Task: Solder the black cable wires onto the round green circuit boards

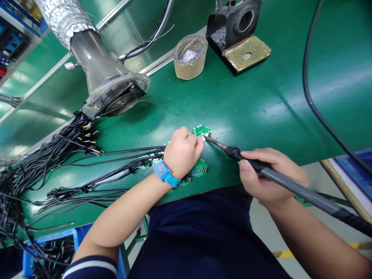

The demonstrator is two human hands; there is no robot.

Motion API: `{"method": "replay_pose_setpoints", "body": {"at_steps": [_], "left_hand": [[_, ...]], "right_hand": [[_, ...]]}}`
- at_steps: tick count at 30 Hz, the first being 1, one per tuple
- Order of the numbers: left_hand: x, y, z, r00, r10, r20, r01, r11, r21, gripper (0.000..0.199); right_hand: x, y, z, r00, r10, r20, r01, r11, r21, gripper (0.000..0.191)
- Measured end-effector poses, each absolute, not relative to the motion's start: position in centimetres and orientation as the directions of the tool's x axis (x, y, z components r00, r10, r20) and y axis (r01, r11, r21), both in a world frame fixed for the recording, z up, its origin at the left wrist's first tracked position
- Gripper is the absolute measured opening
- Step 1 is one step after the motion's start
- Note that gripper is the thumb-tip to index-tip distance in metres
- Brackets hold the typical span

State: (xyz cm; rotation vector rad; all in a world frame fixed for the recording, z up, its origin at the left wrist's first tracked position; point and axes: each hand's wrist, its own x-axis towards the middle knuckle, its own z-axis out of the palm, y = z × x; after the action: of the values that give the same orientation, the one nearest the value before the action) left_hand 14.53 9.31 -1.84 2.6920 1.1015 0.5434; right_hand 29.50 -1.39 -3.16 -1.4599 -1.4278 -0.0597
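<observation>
My right hand [270,174] is wrapped round a grey and black soldering iron [279,180], its tip touching or nearly touching a small green circuit board [202,131] at the middle of the table. Beside that board's left edge, my left hand [183,149] is closed, fingers bent; whatever they pinch is hidden behind the knuckles. A blue strap [165,174] circles the left wrist. Under and below this hand lie several more green boards [200,169], partly covered, with black cables [110,176] running off to the left.
A fume hood with a fan [122,101] hangs at upper left. Behind stand a round tub [189,68] with solder bits and an iron stand with a yellow sponge [247,54]. Bundled cables [55,145] cover the left side. A black cord [308,93] loops down at right.
</observation>
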Motion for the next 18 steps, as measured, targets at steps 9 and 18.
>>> {"method": "replay_pose_setpoints", "body": {"at_steps": [9, 18], "left_hand": [[14.67, 9.44, -1.88, 0.631, 0.732, 0.257, 0.667, -0.681, 0.302, 0.024], [14.84, 9.49, -1.48, 0.601, 0.776, 0.192, 0.692, -0.626, 0.360, 0.021]], "right_hand": [[29.38, -1.05, -2.96, 0.247, 0.695, 0.675, 0.771, 0.281, -0.571, 0.016], [29.60, -1.74, -3.74, 0.357, 0.689, 0.630, 0.722, 0.224, -0.655, 0.014]]}}
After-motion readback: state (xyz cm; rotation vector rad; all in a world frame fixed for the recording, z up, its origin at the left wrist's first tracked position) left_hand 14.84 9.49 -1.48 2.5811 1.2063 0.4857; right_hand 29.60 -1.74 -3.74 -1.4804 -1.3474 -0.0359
